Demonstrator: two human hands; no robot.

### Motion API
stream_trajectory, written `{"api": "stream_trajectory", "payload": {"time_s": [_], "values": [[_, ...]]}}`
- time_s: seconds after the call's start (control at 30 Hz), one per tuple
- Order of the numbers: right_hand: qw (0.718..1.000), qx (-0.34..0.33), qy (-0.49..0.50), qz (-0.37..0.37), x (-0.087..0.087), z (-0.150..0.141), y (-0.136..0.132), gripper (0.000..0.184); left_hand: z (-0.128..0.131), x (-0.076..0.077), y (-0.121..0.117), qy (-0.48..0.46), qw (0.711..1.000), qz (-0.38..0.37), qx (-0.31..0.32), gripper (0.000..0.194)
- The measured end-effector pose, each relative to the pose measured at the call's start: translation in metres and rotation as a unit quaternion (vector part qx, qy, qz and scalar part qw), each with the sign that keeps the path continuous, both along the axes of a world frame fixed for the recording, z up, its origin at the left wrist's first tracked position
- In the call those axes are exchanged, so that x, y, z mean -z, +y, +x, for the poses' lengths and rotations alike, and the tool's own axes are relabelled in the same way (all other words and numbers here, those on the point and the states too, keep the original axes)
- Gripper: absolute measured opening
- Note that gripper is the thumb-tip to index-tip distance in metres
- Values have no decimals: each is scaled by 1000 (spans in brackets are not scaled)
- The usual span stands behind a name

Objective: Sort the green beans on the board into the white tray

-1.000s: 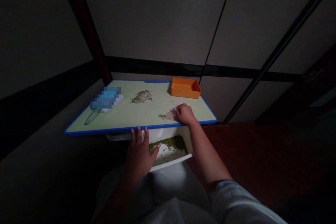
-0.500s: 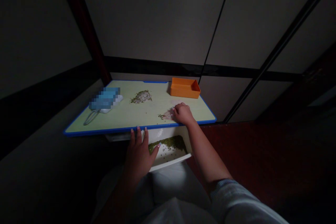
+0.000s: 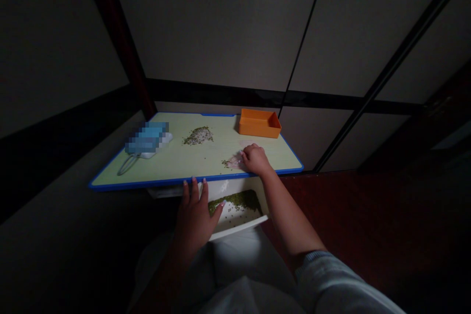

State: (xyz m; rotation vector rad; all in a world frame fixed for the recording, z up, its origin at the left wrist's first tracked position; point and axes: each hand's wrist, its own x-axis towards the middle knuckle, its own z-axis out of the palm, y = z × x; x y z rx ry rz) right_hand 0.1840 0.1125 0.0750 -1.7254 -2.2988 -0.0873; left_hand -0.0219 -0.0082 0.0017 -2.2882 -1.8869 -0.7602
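My right hand (image 3: 255,160) rests curled on the pale green cutting board (image 3: 176,167), its fingertips against a pale pink translucent scrap (image 3: 233,161). A few small green seeds lie just left of that scrap. My left hand (image 3: 195,210) stands open, fingertips at the board's blue front rim, with its thumb over a white perforated tray (image 3: 239,218) below the board. That tray holds a layer of green seeds. Further back on the board lies a heap of mixed seeds (image 3: 197,136).
An orange rectangular box (image 3: 259,123) stands at the board's back edge. A blurred blue packet (image 3: 146,138) with a thin loop lies at the board's left. Pale wall panels rise behind, dark red floor lies right, and my light-clothed lap (image 3: 235,274) is below.
My right hand has slid slightly left across the board, and the pink scrap has shifted left with it. My left hand and the seed heap stay in place.
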Motion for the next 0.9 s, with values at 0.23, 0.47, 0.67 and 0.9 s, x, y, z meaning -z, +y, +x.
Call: {"api": "stream_trajectory", "payload": {"time_s": [0.23,0.47,0.67,0.9], "values": [[1000,22,-10,10,3,0,1,31,-1,1,1,1,1000,8,2,74],[998,63,-3,-4,4,1,2,31,-1,-1,1,-1,1000,2,-3,74],[999,52,0,-1,1,-4,1,31,-1,2,1,-8,1000,2,-1,75],[1000,-2,4,4,2,-8,0,31,-1,0,1,-13,1000,1,-2,74]]}}
